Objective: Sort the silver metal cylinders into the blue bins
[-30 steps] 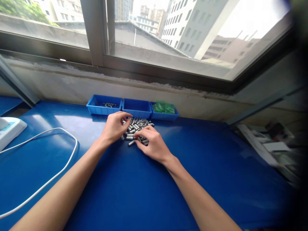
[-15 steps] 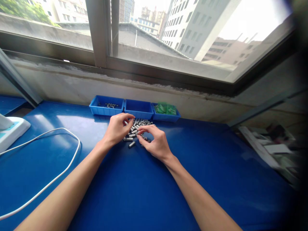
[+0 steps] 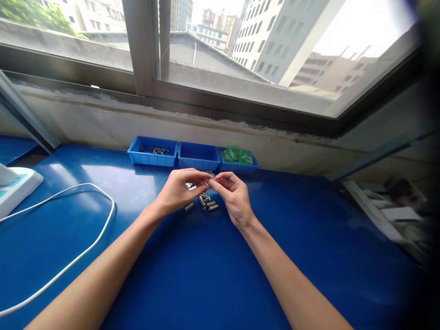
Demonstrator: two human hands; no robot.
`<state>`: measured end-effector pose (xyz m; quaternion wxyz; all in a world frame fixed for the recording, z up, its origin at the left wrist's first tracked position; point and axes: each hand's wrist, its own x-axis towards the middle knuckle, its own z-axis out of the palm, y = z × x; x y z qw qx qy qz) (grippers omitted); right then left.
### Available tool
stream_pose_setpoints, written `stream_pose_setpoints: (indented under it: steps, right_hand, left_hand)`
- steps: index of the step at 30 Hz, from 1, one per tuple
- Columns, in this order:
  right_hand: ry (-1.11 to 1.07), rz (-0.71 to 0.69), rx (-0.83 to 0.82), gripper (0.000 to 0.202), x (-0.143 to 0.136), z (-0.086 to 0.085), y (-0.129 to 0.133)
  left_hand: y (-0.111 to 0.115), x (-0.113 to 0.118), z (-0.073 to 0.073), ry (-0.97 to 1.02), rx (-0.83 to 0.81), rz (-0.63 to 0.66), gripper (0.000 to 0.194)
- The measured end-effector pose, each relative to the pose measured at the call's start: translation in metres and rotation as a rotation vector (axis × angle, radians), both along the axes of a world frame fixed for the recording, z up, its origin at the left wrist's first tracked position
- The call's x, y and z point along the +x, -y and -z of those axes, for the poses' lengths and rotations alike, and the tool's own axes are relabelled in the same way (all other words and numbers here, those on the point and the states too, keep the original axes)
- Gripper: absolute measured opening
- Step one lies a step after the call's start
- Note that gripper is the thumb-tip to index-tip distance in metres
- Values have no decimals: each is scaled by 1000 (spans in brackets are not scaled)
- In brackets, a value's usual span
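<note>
My left hand (image 3: 182, 189) and my right hand (image 3: 234, 195) meet at the fingertips above a pile of small metal pieces (image 3: 207, 201). The fingers of both are pinched together around something small, which is too small and covered to name. Short grey and black cylinders lie on the blue table (image 3: 199, 275) below and between the hands. Much of the pile is hidden behind the fingers.
Behind the hands stand three joined blue bins: the left one (image 3: 153, 158) holds small screws, the middle one (image 3: 198, 163) looks bare, the right one (image 3: 256, 167) holds green bags. A white cable (image 3: 110, 206) curves at left; papers (image 3: 400, 213) lie at far right.
Both hands have come together over the pile, the left moving right and the right shifting slightly right. Their fingertips now meet, and more of the pile is covered.
</note>
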<state>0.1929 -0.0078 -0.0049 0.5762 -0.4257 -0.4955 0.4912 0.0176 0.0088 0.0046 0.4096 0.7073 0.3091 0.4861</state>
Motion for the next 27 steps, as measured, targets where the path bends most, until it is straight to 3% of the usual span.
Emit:
stream_pose_setpoints:
  steps: [4, 7, 10, 13, 17, 22, 27]
  right_hand:
    - [188, 13, 74, 23, 1, -5, 2]
    - [540, 21, 238, 14, 8, -12, 5]
    - [835, -112, 413, 6, 17, -19, 10]
    - [933, -296, 522, 6, 21, -23, 14]
    - [1023, -370, 579, 10, 22, -23, 15]
    - [1125, -400, 625, 11, 20, -19, 14]
    - [1205, -402, 667, 13, 17, -18, 16]
  left_hand:
    - [-6, -3, 3, 49, -104, -103, 35]
    - [-15, -16, 1, 109, -137, -301, 43]
    - [-27, -35, 1, 197, -170, -495, 46]
    - [-37, -49, 2, 270, -194, -582, 48]
    - [-40, -52, 5, 279, -226, -547, 56]
    - [-34, -39, 7, 144, -181, -470, 36]
    - [-19, -31, -4, -73, -185, -251, 28]
